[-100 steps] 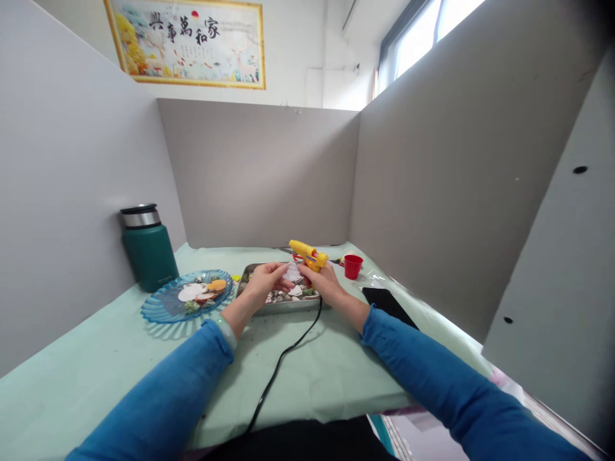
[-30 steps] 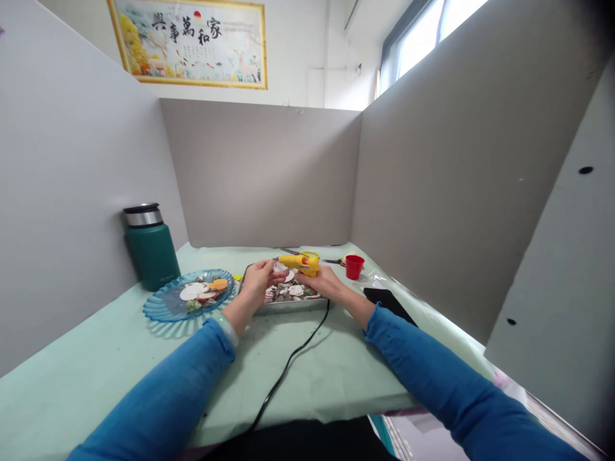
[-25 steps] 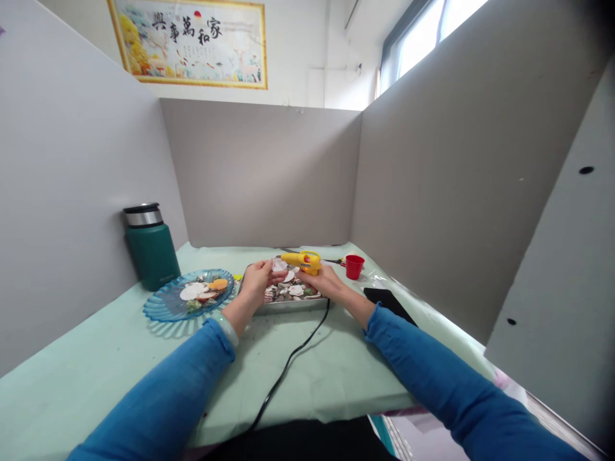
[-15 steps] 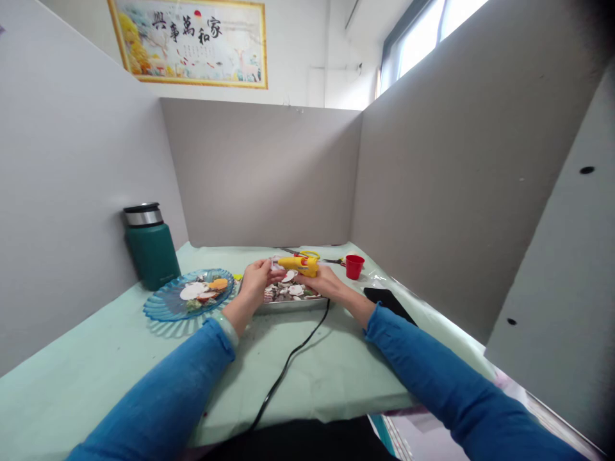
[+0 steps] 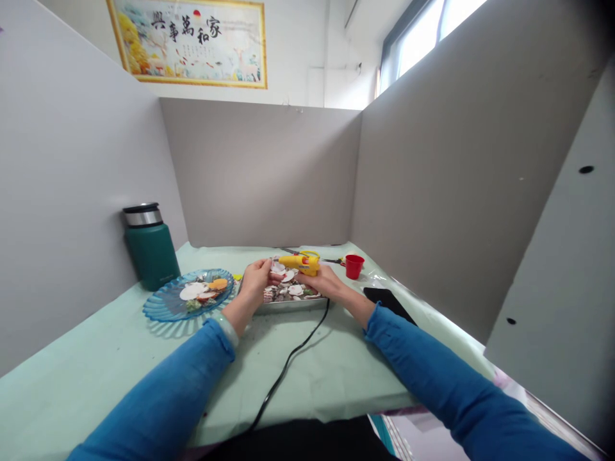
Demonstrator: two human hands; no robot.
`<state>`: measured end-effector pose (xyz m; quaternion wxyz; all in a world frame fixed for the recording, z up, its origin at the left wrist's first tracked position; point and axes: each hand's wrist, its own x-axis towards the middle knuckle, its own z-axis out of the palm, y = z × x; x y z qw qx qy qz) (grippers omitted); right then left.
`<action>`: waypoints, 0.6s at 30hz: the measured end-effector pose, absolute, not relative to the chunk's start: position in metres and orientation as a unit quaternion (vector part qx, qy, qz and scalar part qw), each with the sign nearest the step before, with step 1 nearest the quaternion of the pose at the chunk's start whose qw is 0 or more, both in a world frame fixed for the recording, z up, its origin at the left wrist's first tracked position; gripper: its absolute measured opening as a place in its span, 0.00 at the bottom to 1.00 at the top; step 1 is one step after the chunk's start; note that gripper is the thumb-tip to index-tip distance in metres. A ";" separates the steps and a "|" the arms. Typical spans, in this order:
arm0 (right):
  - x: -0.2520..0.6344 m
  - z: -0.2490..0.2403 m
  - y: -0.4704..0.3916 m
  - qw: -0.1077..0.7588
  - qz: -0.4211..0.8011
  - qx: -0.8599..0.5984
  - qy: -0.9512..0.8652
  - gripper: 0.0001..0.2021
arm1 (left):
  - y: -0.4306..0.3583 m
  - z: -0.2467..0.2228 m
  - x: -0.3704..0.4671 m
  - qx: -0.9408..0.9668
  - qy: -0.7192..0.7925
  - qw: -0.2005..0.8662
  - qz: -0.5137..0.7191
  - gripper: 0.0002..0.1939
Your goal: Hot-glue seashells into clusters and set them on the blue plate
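My right hand is wrapped round the grip of a yellow hot glue gun, whose nozzle points left. The fingers of my left hand are pinched at the nozzle tip, on a small pale piece that looks like a shell; its outline is partly hidden. Beneath both hands lies a shallow metal tray filled with shells, white and striped ones among them. A black cord runs from near the tray's right end towards the table's front edge.
On the left, a blue scalloped plate bears white and orange shells, with a green bottle behind it. A red cup, scissors and a black phone-like slab are on the right. Grey partitions enclose the table.
The pale piece at my left fingertips has shifted or turned slightly below the nozzle. Both hands and the glue gun stay almost in place.
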<state>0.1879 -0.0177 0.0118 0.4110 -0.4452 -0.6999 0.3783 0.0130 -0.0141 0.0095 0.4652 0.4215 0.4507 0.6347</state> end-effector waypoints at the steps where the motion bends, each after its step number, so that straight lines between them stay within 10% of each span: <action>1: 0.188 0.012 -0.018 0.412 0.379 -0.442 -0.701 0.07 | -0.014 0.009 0.013 0.422 0.451 0.464 0.635 0.07; 18: 0.189 0.012 -0.018 0.414 0.379 -0.422 -0.712 0.12 | -0.009 0.003 0.011 0.438 0.449 0.439 0.643 0.09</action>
